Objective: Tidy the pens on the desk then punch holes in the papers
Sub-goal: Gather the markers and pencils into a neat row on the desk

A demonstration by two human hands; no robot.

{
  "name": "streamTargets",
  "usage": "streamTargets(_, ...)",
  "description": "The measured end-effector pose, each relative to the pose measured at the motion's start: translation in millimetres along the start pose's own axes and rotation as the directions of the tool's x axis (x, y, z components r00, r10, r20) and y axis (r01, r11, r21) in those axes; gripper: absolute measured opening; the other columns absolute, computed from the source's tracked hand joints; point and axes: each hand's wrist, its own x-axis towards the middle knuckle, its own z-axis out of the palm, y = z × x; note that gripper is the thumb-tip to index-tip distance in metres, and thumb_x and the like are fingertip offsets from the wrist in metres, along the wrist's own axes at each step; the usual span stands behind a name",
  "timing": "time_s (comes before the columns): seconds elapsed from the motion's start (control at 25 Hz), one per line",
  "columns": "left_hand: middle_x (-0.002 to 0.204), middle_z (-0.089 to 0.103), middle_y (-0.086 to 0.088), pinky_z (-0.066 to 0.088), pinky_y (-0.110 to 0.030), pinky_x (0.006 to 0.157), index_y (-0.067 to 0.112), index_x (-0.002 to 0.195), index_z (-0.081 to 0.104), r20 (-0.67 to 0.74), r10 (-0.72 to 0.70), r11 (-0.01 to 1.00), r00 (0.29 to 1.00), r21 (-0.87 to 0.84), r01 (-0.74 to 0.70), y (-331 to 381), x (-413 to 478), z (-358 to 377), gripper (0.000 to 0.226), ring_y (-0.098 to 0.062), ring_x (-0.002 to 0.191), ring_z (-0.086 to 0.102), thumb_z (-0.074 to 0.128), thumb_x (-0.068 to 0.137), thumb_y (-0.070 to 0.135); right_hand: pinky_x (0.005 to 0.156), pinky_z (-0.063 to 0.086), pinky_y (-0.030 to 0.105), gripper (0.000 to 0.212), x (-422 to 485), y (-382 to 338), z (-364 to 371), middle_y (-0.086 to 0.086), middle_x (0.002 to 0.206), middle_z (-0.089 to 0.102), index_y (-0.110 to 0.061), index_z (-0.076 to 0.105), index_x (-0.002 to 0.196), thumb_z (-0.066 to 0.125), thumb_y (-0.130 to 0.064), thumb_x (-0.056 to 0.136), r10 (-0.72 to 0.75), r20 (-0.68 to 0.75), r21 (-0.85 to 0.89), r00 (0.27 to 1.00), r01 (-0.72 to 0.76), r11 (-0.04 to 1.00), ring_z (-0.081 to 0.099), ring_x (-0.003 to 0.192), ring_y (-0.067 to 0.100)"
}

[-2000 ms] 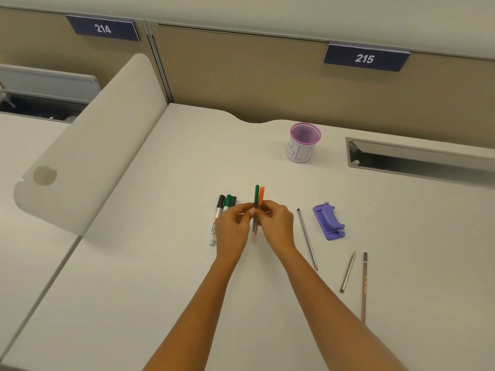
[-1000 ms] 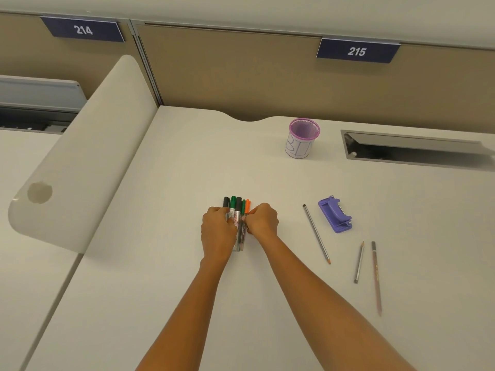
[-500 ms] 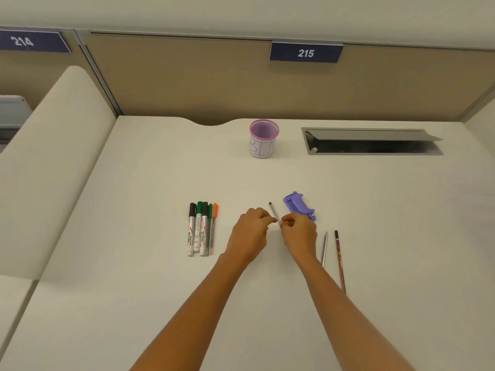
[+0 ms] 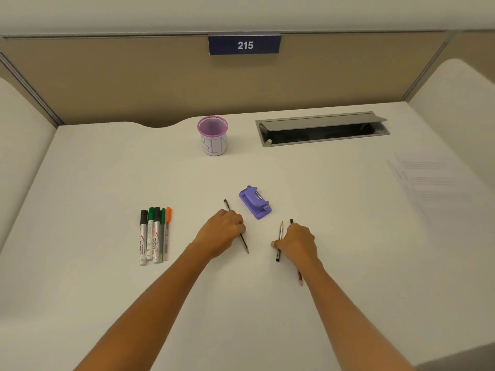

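Note:
Several markers and pens [image 4: 155,235] lie side by side on the desk's left half. My left hand [image 4: 222,231] rests on a long grey pencil [image 4: 244,243] and grips it against the desk. My right hand [image 4: 297,241] covers two pencils: a short grey pencil [image 4: 279,247] under my thumb and a dark red pencil [image 4: 299,278] under my palm. A purple hole punch [image 4: 255,202] sits between and just beyond both hands. Printed papers [image 4: 434,180] lie at the right edge of the desk.
A pink mesh cup [image 4: 213,135] labelled BIN stands at the back centre. An open cable tray [image 4: 321,129] is sunk in the desk at the back right. Padded dividers rise on both sides.
My hands have parted: the left stays on the long pencil, the right has moved right onto the two other pencils. The view has swung right, and the papers have come into sight.

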Motion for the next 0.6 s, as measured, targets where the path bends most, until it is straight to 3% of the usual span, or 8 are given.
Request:
streamTargets(0.08, 0.085, 0.069, 0.004, 0.051, -0.026, 0.068, 0.021, 0.083, 0.071, -0.016, 0.034, 0.999, 0.999, 0.037, -0.033, 4.3, 1.6, -2.2, 0.025, -0.017, 0.075, 0.064, 0.077, 0.066, 0.003, 0.058, 0.039, 0.026, 0.039, 4.3, -3.2, -0.6, 0.002, 0.077, 0.052, -0.011, 0.041, 0.069, 0.076, -0.029, 0.075, -0.034, 0.046, -0.033, 0.998, 0.036, 0.999, 0.053, 0.071, 0.023)
streamTargets(0.16, 0.085, 0.066, 0.001, 0.05, -0.028, 0.067, 0.018, 0.086, 0.068, -0.011, 0.038, 0.998, 0.999, 0.041, -0.037, 8.9, 1.7, -0.8, 0.021, -0.02, 0.075, 0.062, 0.07, 0.073, 0.002, 0.053, 0.039, 0.025, 0.034, 6.4, -3.2, -6.2, 0.003, 0.073, 0.055, -0.012, 0.04, 0.064, 0.071, -0.023, 0.073, -0.057, 0.092, 0.021, 0.994, 0.055, 0.998, 0.055, 0.067, 0.024)
streamTargets(0.28, 0.091, 0.062, -0.003, 0.048, -0.034, 0.075, 0.014, 0.097, 0.06, -0.017, -0.013, 1.0, 1.0, 0.028, 0.013, 18.8, -0.2, -0.6, 0.024, -0.025, 0.079, 0.057, 0.052, 0.083, -0.004, 0.056, 0.055, 0.03, 0.022, 7.4, 7.5, -30.8, 0.007, 0.06, 0.066, -0.01, 0.054, 0.059, 0.064, -0.025, 0.071, -0.095, 0.132, 0.365, 0.987, 0.041, 0.93, 0.064, 0.051, 0.022)
streamTargets(0.4, 0.075, 0.059, -0.001, 0.04, -0.027, 0.064, 0.015, 0.09, 0.057, -0.137, -0.163, 0.984, 0.977, -0.102, 0.15, 36.9, 1.9, -9.4, 0.014, -0.025, 0.067, 0.054, 0.059, 0.086, 0.002, 0.059, 0.057, 0.032, 0.02, 16.9, 35.1, -55.9, 0.012, 0.072, 0.069, -0.008, 0.057, 0.074, 0.051, -0.022, 0.087, -0.207, 0.093, 0.542, 0.974, 0.124, 0.831, 0.065, 0.053, 0.019)
streamTargets(0.44, 0.075, 0.059, -0.001, 0.034, -0.025, 0.062, 0.016, 0.092, 0.055, -0.154, -0.234, 0.961, 0.96, -0.186, 0.205, 43.5, 5.0, -13.2, 0.009, -0.026, 0.068, 0.053, 0.056, 0.091, 0.007, 0.057, 0.054, 0.033, 0.02, 20.5, 45.5, -60.2, 0.011, 0.074, 0.066, -0.009, 0.054, 0.081, 0.045, -0.022, 0.092, -0.273, 0.07, 0.476, 0.959, 0.209, 0.854, 0.062, 0.055, 0.021)
streamTargets(0.52, 0.087, 0.062, 0.001, 0.033, -0.027, 0.062, 0.017, 0.101, 0.052, -0.13, -0.374, 0.877, 0.918, -0.372, 0.304, 53.6, 13.6, -18.1, 0.009, -0.025, 0.076, 0.053, 0.045, 0.097, 0.013, 0.059, 0.045, 0.034, 0.015, 24.8, 67.3, -61.8, 0.007, 0.073, 0.059, -0.014, 0.047, 0.089, 0.037, -0.022, 0.096, -0.482, 0.084, 0.172, 0.872, 0.464, 0.869, 0.055, 0.064, 0.024)
streamTargets(0.6, 0.098, 0.065, 0.004, 0.045, -0.033, 0.067, 0.016, 0.107, 0.049, -0.099, -0.468, 0.769, 0.878, -0.535, 0.349, 61.5, 20.2, -19.6, 0.014, -0.022, 0.085, 0.056, 0.04, 0.097, 0.011, 0.067, 0.039, 0.033, 0.017, 26.6, 86.4, -55.7, 0.0, 0.079, 0.055, -0.026, 0.048, 0.101, 0.035, -0.019, 0.091, -0.657, 0.252, -0.102, 0.711, 0.695, 0.712, 0.052, 0.079, 0.024)
